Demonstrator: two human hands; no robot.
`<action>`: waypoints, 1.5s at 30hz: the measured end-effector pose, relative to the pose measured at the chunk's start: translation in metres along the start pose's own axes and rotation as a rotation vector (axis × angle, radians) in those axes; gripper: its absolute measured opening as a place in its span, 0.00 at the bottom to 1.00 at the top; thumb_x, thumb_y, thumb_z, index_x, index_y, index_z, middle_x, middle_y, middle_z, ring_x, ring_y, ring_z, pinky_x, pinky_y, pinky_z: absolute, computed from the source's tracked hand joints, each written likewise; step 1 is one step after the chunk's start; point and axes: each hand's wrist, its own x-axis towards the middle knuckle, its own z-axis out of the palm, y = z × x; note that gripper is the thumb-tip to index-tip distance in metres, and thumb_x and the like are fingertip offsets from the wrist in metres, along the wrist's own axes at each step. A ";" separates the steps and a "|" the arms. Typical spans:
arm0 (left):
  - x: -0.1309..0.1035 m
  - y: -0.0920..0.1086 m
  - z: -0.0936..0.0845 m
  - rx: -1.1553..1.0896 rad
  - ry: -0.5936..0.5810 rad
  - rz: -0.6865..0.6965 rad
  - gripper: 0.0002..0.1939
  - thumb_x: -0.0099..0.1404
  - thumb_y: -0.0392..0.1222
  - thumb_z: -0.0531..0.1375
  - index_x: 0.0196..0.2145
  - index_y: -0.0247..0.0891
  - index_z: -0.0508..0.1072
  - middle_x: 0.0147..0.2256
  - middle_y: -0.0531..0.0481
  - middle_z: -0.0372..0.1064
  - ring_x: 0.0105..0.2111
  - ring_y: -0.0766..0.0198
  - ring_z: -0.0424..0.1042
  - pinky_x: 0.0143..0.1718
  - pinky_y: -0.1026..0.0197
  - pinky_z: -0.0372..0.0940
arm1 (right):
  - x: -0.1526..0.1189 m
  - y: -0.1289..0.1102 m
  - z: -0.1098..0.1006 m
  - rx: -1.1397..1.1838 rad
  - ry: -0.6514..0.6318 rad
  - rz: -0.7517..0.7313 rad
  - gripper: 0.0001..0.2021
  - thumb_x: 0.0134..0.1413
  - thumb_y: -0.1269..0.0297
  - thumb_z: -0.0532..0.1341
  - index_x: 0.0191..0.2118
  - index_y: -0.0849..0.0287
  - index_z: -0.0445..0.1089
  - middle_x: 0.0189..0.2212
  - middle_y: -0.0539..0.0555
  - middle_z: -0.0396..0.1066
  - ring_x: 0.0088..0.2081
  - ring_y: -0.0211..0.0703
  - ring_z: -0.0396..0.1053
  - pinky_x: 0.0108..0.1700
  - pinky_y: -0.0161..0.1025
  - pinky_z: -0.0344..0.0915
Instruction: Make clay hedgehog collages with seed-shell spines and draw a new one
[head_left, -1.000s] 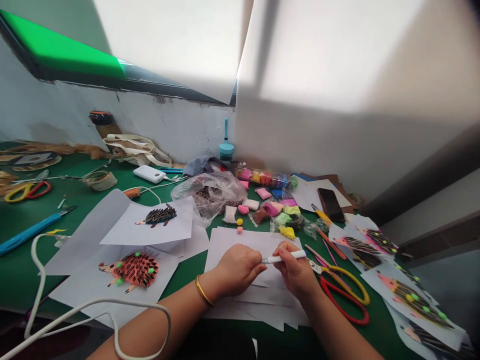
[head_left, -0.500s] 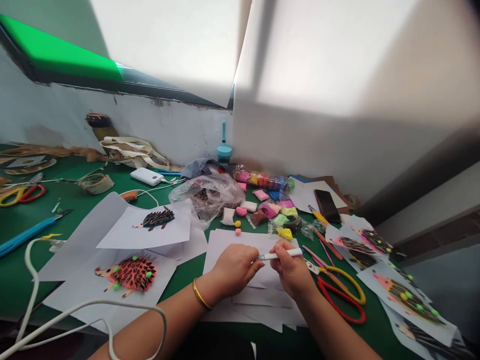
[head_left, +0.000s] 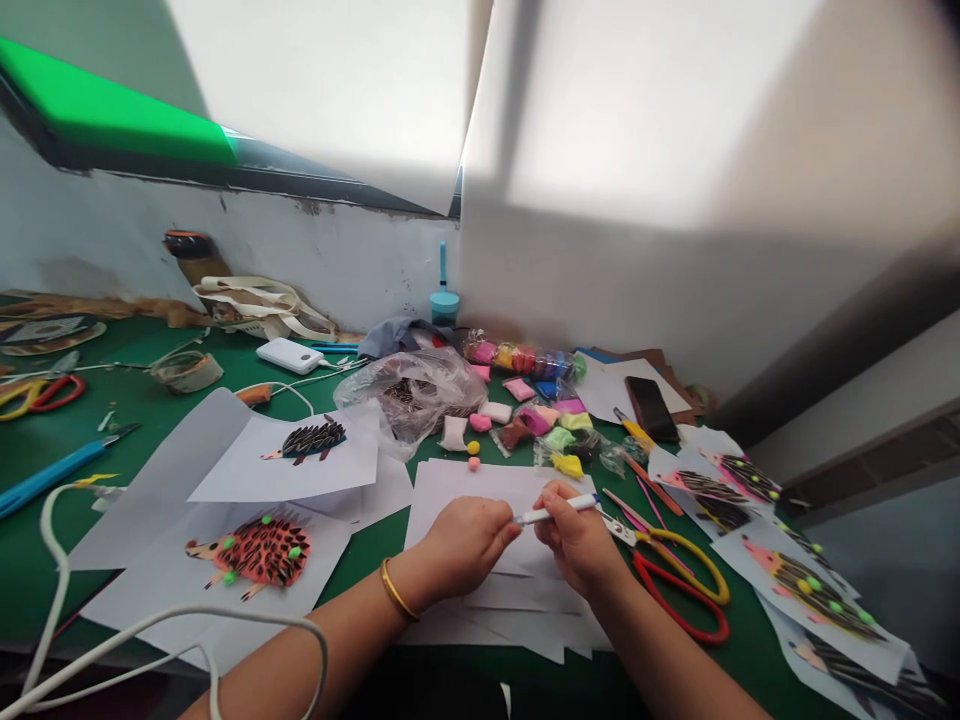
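Note:
A white pen (head_left: 556, 509) is held nearly level above a stack of white paper (head_left: 525, 590). My right hand (head_left: 577, 540) is closed round its barrel. The fingers of my left hand (head_left: 474, 540) are pinched together at the pen's left tip; whatever else they hold is hidden. A gold bangle (head_left: 397, 590) circles my left wrist. Just beyond the hands, a small pink ball (head_left: 474, 464) lies at the paper's far edge, with a yellow ball (head_left: 473, 448) behind it.
Red-and-yellow scissors (head_left: 682, 580) lie right of my right hand. Hedgehog pictures on paper (head_left: 255, 550) are at left and right. Behind are packets of coloured clay (head_left: 517, 430), a clear plastic bag (head_left: 412, 390) and a phone (head_left: 651, 408). A white cable (head_left: 172, 612) loops over my left forearm.
The pen's right end has tilted up slightly and shifted a little left. Both hands stay nearly in place, while the whole view has shifted slightly.

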 end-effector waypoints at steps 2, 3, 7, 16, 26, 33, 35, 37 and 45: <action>-0.002 -0.011 -0.004 -0.181 -0.025 -0.106 0.20 0.73 0.48 0.43 0.27 0.39 0.63 0.27 0.53 0.65 0.28 0.64 0.64 0.31 0.62 0.55 | 0.008 -0.013 -0.016 0.020 0.069 -0.047 0.17 0.49 0.53 0.65 0.23 0.57 0.60 0.14 0.40 0.50 0.16 0.28 0.44 0.19 0.30 0.43; -0.002 -0.015 -0.006 -0.259 -0.035 -0.143 0.21 0.73 0.48 0.42 0.26 0.39 0.62 0.26 0.53 0.64 0.28 0.65 0.64 0.31 0.62 0.56 | 0.011 -0.020 -0.024 0.000 0.112 -0.093 0.16 0.50 0.53 0.64 0.23 0.56 0.60 0.13 0.39 0.47 0.15 0.29 0.44 0.19 0.30 0.44; 0.004 -0.018 -0.011 -0.304 0.058 -0.113 0.19 0.72 0.51 0.44 0.28 0.40 0.61 0.28 0.54 0.62 0.29 0.64 0.63 0.33 0.63 0.58 | 0.015 -0.027 -0.048 -0.243 0.149 -0.187 0.12 0.55 0.54 0.62 0.29 0.56 0.66 0.15 0.42 0.54 0.18 0.32 0.52 0.20 0.31 0.50; 0.010 -0.028 -0.008 0.058 0.111 -0.090 0.16 0.72 0.50 0.44 0.37 0.39 0.64 0.39 0.45 0.68 0.40 0.56 0.68 0.43 0.55 0.62 | -0.026 0.000 -0.045 -1.241 -0.255 -0.509 0.13 0.61 0.59 0.57 0.49 0.54 0.71 0.43 0.58 0.75 0.44 0.50 0.72 0.48 0.47 0.68; -0.001 -0.043 -0.001 0.050 0.008 -0.030 0.33 0.45 0.50 0.73 0.47 0.40 0.67 0.46 0.45 0.69 0.48 0.50 0.67 0.50 0.50 0.59 | -0.034 0.003 -0.044 -1.584 -0.446 -0.452 0.28 0.55 0.60 0.63 0.61 0.52 0.62 0.57 0.61 0.68 0.58 0.58 0.63 0.59 0.58 0.58; 0.000 -0.044 0.003 0.048 0.043 -0.032 0.34 0.44 0.50 0.74 0.48 0.40 0.68 0.46 0.45 0.69 0.50 0.50 0.66 0.50 0.51 0.59 | -0.028 -0.001 -0.050 -1.576 -0.455 -0.412 0.28 0.56 0.61 0.61 0.63 0.49 0.59 0.60 0.57 0.65 0.61 0.53 0.61 0.64 0.56 0.54; 0.000 -0.044 0.002 0.036 0.049 -0.036 0.34 0.45 0.50 0.73 0.48 0.40 0.67 0.46 0.45 0.69 0.49 0.50 0.66 0.50 0.51 0.59 | -0.027 -0.001 -0.050 -1.584 -0.447 -0.386 0.28 0.56 0.60 0.61 0.63 0.48 0.59 0.60 0.56 0.64 0.62 0.54 0.60 0.63 0.56 0.55; 0.000 -0.045 0.001 0.023 0.058 -0.044 0.33 0.47 0.48 0.73 0.48 0.40 0.67 0.46 0.45 0.69 0.49 0.51 0.67 0.50 0.51 0.59 | -0.027 -0.001 -0.052 -1.593 -0.441 -0.369 0.28 0.56 0.60 0.60 0.63 0.47 0.59 0.60 0.56 0.64 0.62 0.55 0.60 0.63 0.57 0.55; 0.001 -0.047 -0.002 0.005 0.049 -0.060 0.27 0.50 0.44 0.71 0.46 0.40 0.69 0.46 0.45 0.69 0.49 0.51 0.67 0.49 0.53 0.60 | -0.031 -0.015 -0.044 -1.384 -0.368 -0.369 0.22 0.60 0.59 0.57 0.60 0.48 0.64 0.55 0.56 0.70 0.58 0.56 0.64 0.60 0.56 0.60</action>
